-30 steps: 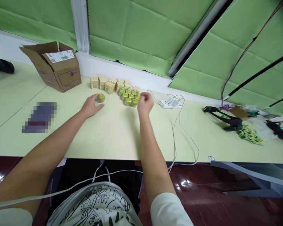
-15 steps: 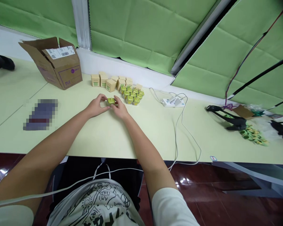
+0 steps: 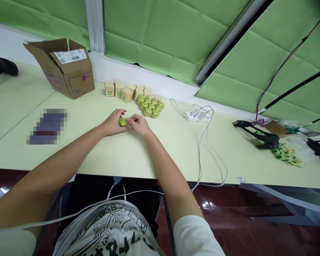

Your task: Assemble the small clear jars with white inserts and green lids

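Observation:
A small green-topped container [image 3: 123, 122] with a pale loop on its lid is at the middle of the table, between my hands. My left hand [image 3: 114, 122] curls its thumb and fingers around it from the left. From the right, my right hand [image 3: 138, 124] pinches at its edge with thumb and forefinger; whether something else is in that pinch is too small to tell. Just beyond stands a tight cluster of similar green containers [image 3: 150, 106], clear below and with loops on top. Behind and left of them are several small tan boxes [image 3: 126, 94] with green labels.
An open cardboard carton [image 3: 80, 83] stands at the back left, near a blurred-out dark flat item [image 3: 49, 126]. A white power strip [image 3: 197, 115] trails cables [image 3: 200, 156] over the table edge. At right lie a black strap-like object [image 3: 258, 135] and a green-yellow bundle [image 3: 286, 154].
The green container has come slightly nearer me and tilted. My right hand has shifted right, its fingers now at the container's edge.

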A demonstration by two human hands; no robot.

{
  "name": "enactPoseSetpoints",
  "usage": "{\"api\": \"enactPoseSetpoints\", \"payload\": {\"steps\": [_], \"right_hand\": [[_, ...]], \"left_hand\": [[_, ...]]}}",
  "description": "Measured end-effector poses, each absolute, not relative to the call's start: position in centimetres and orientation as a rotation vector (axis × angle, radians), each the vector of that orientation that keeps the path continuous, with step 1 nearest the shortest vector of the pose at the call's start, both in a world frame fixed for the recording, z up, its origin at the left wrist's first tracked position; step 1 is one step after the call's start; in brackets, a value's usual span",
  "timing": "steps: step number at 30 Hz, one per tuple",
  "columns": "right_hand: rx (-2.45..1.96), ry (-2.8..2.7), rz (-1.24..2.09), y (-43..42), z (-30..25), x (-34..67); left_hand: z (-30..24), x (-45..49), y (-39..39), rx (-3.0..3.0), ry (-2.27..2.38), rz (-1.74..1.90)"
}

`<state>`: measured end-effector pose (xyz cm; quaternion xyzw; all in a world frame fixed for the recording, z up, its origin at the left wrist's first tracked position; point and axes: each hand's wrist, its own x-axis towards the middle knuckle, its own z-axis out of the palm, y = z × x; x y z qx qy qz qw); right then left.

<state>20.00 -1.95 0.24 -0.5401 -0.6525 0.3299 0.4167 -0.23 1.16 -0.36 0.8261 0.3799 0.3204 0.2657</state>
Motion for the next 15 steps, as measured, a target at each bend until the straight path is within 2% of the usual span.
{"api": "enactPoseSetpoints", "payload": {"steps": [9,15], "right_hand": [[-1.17,-1.657,0.866,-2.3,0.6,19.9],[-1.151,-1.609,0.871,-2.3,0.0,19.2]], "left_hand": [[0.7,-0.7,-0.1,2.145,0.934,0.749],[1.2,-0.5,-0.2,2.156,1.038,0.684]]}}
